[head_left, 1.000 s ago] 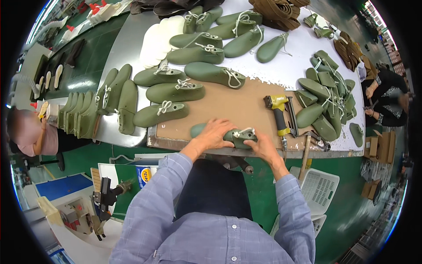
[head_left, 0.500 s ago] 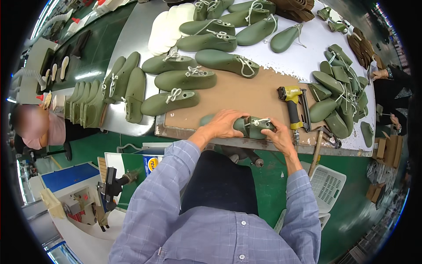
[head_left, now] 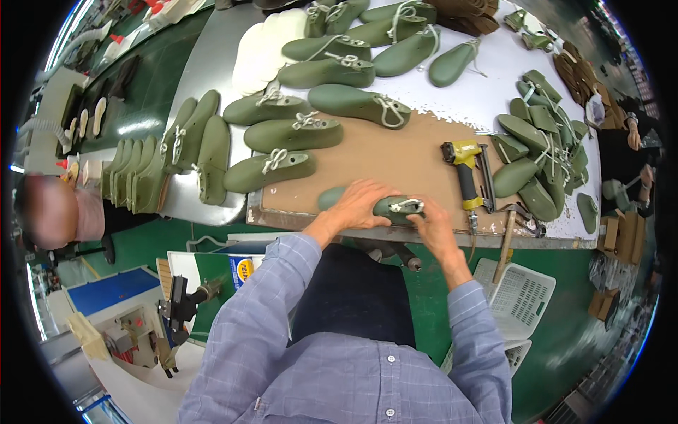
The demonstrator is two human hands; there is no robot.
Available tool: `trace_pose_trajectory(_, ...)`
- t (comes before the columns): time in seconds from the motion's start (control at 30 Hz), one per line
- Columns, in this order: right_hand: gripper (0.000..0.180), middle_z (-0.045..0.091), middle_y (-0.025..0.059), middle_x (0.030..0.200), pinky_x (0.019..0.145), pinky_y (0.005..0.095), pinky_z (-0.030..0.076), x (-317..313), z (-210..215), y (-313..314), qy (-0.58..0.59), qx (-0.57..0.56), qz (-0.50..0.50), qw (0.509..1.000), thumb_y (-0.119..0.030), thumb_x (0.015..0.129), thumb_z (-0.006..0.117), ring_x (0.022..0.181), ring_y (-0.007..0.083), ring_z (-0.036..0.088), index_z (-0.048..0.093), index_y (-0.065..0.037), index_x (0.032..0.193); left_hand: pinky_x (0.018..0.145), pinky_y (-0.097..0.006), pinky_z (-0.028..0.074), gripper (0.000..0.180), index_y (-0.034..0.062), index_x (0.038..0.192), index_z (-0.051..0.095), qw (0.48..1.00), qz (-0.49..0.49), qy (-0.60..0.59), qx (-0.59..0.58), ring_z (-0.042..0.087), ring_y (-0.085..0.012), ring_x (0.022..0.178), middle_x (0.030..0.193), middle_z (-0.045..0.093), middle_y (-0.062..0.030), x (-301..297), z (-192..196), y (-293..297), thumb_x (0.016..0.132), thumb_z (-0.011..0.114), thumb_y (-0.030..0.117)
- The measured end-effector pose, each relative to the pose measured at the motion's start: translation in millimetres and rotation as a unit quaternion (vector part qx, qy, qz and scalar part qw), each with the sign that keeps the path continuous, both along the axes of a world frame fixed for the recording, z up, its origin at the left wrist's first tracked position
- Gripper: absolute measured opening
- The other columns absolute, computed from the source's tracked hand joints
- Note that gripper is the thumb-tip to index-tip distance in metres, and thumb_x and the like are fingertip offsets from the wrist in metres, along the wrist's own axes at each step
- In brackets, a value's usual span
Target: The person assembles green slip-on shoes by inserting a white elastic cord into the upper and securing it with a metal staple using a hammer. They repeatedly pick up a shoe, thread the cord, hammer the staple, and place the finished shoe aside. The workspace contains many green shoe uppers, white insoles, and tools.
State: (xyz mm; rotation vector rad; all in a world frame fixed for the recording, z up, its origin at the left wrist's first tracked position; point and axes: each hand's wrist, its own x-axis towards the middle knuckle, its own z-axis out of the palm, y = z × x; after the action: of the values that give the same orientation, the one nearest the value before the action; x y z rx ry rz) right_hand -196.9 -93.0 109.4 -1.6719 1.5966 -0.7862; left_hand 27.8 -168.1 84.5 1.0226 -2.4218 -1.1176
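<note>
The left hand [head_left: 364, 205] lies cupped over the middle of a green shoe form [head_left: 381, 207] that rests at the near edge of the brown board [head_left: 395, 159], fingers curled down over its top and closed on it. The right hand [head_left: 431, 226] pinches at the white cord [head_left: 407, 205] on the form's heel end, just right of the left hand's fingers; whether it has the cord fully gripped I cannot tell.

As a judgement of progress: this form seems to be in the middle of getting its cord set, since the cord is already on it but both hands are busy there. Beyond the hands, four forms with tied cords [head_left: 293, 134] lie in a loose stack on the far left part of the board, apparently finished. Farther off, about six more corded forms sit on the white table [head_left: 487, 78]. To the right of the right hand a yellow staple gun [head_left: 466, 173] lies idle, one only, and past it a heap of green forms [head_left: 537, 152], too tangled to count. Left of the grip, a row of forms stands on edge [head_left: 141, 173], roughly nine.
</note>
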Motion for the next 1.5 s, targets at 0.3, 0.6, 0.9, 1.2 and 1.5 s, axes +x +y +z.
trace_pose_trajectory(0.3,0.048,0.065,0.0196,0.127,0.103,0.0464,0.046,-64.3,-4.9,43.8,0.127,-0.080,-0.222,0.963,-0.017,0.088,0.078,0.118,0.0381,0.061,0.061,-0.004,0.131,0.099,-0.044,0.046,0.049,0.0195,0.117,0.071,0.996,0.067,0.010,-0.057,0.062,-0.0255,0.116,0.117,0.069,-0.0008,-8.0,-0.5,12.0,0.073,0.086,0.036)
trace_pose_trajectory(0.6,0.061,0.059,0.0238,0.123,0.099,0.0517,0.047,-202.4,-40.3,151.7,0.293,0.118,-0.329,0.890,-0.014,0.096,0.064,0.116,0.0444,0.057,0.039,-0.010,0.151,0.092,-0.043,0.049,0.048,0.0176,0.114,0.070,0.994,0.088,0.012,-0.066,0.064,-0.0283,0.106,0.108,0.068,-0.0043,-16.8,-2.7,14.7,0.072,0.087,0.034)
trace_pose_trajectory(0.9,0.050,0.062,0.0079,0.088,0.054,0.0223,0.042,-50.1,77.6,138.0,-0.164,-0.002,-0.377,0.911,-0.022,0.110,0.045,0.057,0.0061,0.042,0.032,-0.012,0.157,0.090,-0.044,0.049,0.047,0.0161,0.113,0.069,0.991,0.086,0.005,-0.106,0.064,-0.0287,0.103,0.105,0.068,-0.0053,-16.4,-1.8,13.5,0.073,0.086,0.035)
trace_pose_trajectory(1.2,0.045,0.057,0.0082,0.076,0.049,0.0305,0.045,-29.9,81.3,119.8,-0.220,0.011,-0.344,0.913,-0.018,0.107,0.051,0.058,0.0120,0.053,0.043,-0.009,0.150,0.089,-0.045,0.049,0.046,0.0166,0.116,0.068,0.995,0.078,-0.003,-0.066,0.062,-0.0307,0.107,0.107,0.067,-0.0058,-6.6,1.8,19.4,0.076,0.084,0.033)
trace_pose_trajectory(1.5,0.045,0.073,0.0204,0.114,0.080,0.0444,0.058,-35.4,40.9,134.8,0.078,-0.037,-0.240,0.967,-0.019,0.099,0.068,0.098,0.0385,0.073,0.056,-0.013,0.142,0.095,-0.046,0.051,0.046,0.0127,0.116,0.069,0.992,0.104,0.009,-0.071,0.063,-0.0351,0.111,0.117,0.069,-0.0123,4.3,-8.1,10.6,0.077,0.084,0.033)
